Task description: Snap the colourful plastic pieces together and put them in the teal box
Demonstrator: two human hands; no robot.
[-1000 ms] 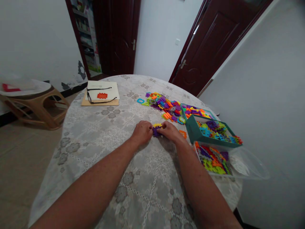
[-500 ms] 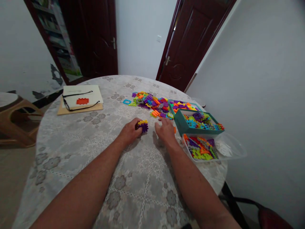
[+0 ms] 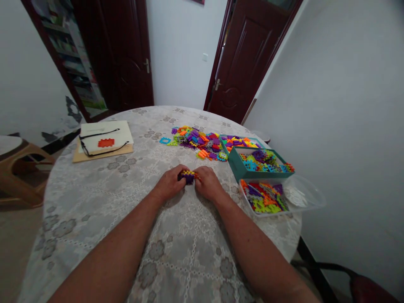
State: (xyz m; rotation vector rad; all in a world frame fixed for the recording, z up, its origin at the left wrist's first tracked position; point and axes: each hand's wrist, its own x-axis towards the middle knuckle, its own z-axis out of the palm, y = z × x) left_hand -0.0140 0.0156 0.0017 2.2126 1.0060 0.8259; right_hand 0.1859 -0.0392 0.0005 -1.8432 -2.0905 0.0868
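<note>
My left hand [image 3: 170,182] is closed around a small block of joined toothed plastic building pieces [image 3: 188,178], yellow on top and purple at the side. Against its right end, my right hand [image 3: 208,183] pinches an orange toothed piece [image 3: 197,175], mostly covered by the fingers. Both hands are close together, low over the middle of the table. Beyond them lies a loose pile of building pieces [image 3: 202,139] in many colours, with a blue frame piece [image 3: 165,141] at its left edge.
To the right stand a green box [image 3: 239,167] of pieces, a second green tray behind it, and a clear plastic container [image 3: 261,215] with more pieces. Glasses [image 3: 91,155] and a red-orange piece [image 3: 106,143] rest on paper at the left of the patterned tablecloth [image 3: 158,261].
My right hand has moved left to the block and now grips an orange piece against it. The orange piece beside that hand earlier no longer shows there. The view has shifted slightly.
</note>
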